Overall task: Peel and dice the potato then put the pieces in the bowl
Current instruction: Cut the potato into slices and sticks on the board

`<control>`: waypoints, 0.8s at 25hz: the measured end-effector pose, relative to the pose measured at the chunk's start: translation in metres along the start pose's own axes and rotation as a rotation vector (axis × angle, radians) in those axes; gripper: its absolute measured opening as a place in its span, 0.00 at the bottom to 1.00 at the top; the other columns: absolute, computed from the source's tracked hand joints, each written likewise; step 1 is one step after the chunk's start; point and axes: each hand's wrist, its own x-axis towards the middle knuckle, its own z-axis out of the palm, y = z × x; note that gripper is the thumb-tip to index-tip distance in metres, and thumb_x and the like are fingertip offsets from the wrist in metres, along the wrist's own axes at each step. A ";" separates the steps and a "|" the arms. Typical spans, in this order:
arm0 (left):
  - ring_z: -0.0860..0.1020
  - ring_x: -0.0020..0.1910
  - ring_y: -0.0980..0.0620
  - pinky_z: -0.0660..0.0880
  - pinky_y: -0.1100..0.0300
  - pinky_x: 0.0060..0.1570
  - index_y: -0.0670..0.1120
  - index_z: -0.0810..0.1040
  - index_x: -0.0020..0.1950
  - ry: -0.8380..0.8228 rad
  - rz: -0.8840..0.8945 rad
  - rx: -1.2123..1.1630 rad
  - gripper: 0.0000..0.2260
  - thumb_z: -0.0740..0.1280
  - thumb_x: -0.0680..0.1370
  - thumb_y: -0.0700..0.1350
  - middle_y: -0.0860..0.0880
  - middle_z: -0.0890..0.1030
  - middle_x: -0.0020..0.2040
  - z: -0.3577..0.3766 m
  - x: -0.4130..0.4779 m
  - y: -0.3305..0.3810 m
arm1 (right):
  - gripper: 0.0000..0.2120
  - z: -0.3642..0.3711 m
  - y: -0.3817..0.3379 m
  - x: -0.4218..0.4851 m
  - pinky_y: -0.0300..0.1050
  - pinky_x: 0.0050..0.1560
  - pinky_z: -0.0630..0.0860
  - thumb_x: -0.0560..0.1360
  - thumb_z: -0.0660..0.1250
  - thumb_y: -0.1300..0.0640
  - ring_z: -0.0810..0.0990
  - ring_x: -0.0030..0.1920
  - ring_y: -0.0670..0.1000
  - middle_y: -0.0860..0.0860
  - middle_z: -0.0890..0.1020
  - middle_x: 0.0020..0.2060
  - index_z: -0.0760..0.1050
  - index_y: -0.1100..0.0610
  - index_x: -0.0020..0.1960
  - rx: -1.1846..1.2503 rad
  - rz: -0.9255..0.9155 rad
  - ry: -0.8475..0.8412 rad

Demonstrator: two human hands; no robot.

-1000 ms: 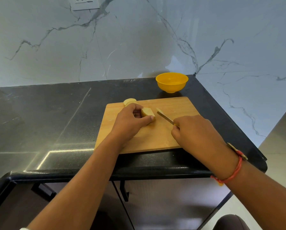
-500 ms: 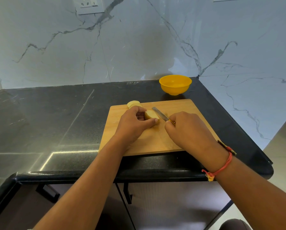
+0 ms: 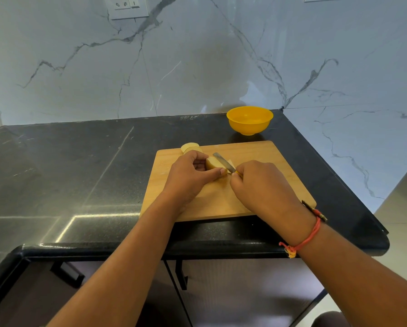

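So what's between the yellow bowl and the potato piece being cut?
In the head view, a strip of black countertop, then bare cutting board, then the knife against the potato piece.

- potato chunk: peeled, pale yellow, lying on the cutting board, pinched by the left hand
- knife: blade against the chunk's right side, handle in the right hand
- more potato pieces: at the board's far-left corner (overlapping, I think)
- yellow bowl: upright, just behind the board

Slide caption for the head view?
Left hand holds potato piece on board; right hand cuts it with knife; yellow bowl behind.
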 end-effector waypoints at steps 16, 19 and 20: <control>0.80 0.46 0.60 0.76 0.70 0.41 0.57 0.79 0.50 -0.017 0.004 0.050 0.17 0.80 0.66 0.55 0.57 0.82 0.46 -0.003 0.000 0.002 | 0.12 0.005 -0.012 0.018 0.44 0.40 0.69 0.82 0.60 0.52 0.74 0.44 0.51 0.53 0.74 0.43 0.77 0.57 0.59 -0.106 -0.011 -0.068; 0.81 0.47 0.61 0.77 0.70 0.43 0.55 0.80 0.53 -0.018 0.016 0.057 0.18 0.79 0.67 0.54 0.57 0.83 0.48 -0.003 -0.001 0.002 | 0.13 0.004 -0.015 0.024 0.45 0.40 0.68 0.82 0.60 0.51 0.74 0.44 0.52 0.53 0.73 0.43 0.77 0.58 0.58 -0.120 -0.021 -0.095; 0.81 0.48 0.60 0.77 0.70 0.43 0.55 0.79 0.53 -0.019 0.021 0.064 0.17 0.79 0.67 0.54 0.57 0.83 0.48 -0.003 -0.001 0.002 | 0.13 0.002 -0.015 0.025 0.45 0.40 0.68 0.81 0.60 0.51 0.74 0.45 0.52 0.53 0.73 0.44 0.77 0.58 0.57 -0.121 -0.026 -0.105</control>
